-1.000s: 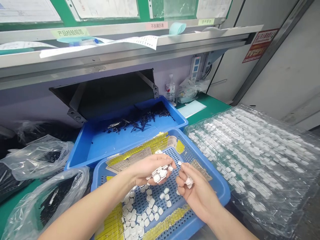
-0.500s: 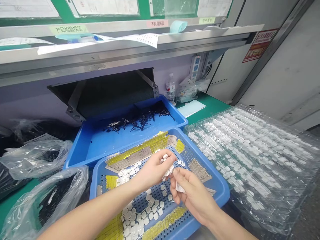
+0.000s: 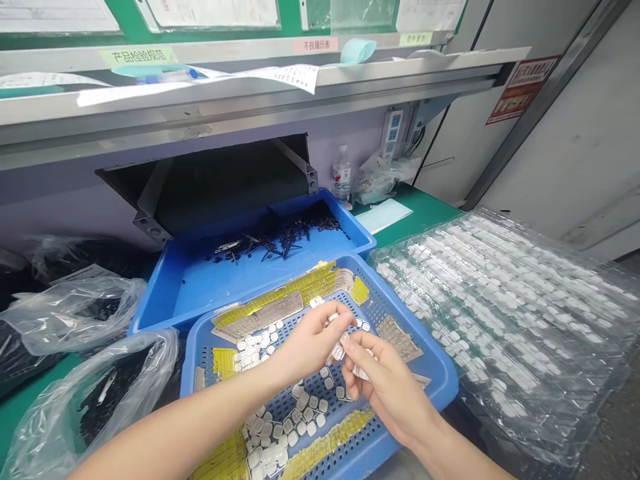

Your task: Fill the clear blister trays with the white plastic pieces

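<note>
Both hands are close together over a blue perforated basket (image 3: 445, 373) patched with yellow and grey tape. My left hand (image 3: 320, 337) is curled round several small white square pieces (image 3: 336, 350). Beside it on the right, my right hand (image 3: 377, 380) also holds white pieces, partly hidden by its fingers; its thumb and forefinger meet the pieces at the left hand. Many loose white pieces (image 3: 300, 417) lie on the basket floor below, and another group (image 3: 255, 347) lies left of the hands.
Behind the basket, a blue tray (image 3: 200, 280) holds black bits below a dark chute (image 3: 230, 180). Clear trays of white pieces (image 3: 500, 307) stand right. Plastic bags (image 3: 75, 313) lie left. A bottle (image 3: 341, 175) stands at the back, under a metal shelf edge (image 3: 200, 120).
My right hand has shifted slightly left and up against the left hand. The white pieces between the fingers sit at a different angle.
</note>
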A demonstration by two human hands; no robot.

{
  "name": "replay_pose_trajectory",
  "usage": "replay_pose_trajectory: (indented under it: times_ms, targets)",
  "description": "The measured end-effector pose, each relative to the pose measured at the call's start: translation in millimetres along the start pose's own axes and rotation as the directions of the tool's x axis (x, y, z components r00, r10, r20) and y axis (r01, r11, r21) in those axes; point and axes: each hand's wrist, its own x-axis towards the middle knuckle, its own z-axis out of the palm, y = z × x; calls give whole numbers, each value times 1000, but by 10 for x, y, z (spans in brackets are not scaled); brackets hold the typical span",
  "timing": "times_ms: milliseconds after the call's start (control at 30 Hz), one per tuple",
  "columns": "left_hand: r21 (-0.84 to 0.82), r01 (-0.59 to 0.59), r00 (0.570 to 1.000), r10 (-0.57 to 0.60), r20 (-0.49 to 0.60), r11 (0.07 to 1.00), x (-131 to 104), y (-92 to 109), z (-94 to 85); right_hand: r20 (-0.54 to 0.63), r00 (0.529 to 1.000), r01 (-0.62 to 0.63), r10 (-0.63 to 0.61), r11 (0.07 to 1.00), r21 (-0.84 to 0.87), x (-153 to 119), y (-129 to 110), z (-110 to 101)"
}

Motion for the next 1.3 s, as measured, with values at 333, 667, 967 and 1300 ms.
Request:
replay_pose_trajectory:
  times_ms: [333, 667, 967, 1300]
  targets:
    - [190, -175, 985, 171, 34, 966, -53, -55, 14, -65, 997, -45, 38, 994, -103, 43, 48, -22]
    - [12, -5, 1000, 4, 25, 1000, -13, -82, -7, -105, 993, -72, 55, 985, -160, 20, 40, 35]
    - [-390, 223, 975, -205, 88, 893, 64, -61, -18, 18, 999, -29, 29, 1000, 11, -2, 20, -13]
    - [-638, 239, 968, -129, 214, 732, 87, -59, -72, 235, 968, 12, -90, 950, 313, -76, -14, -83]
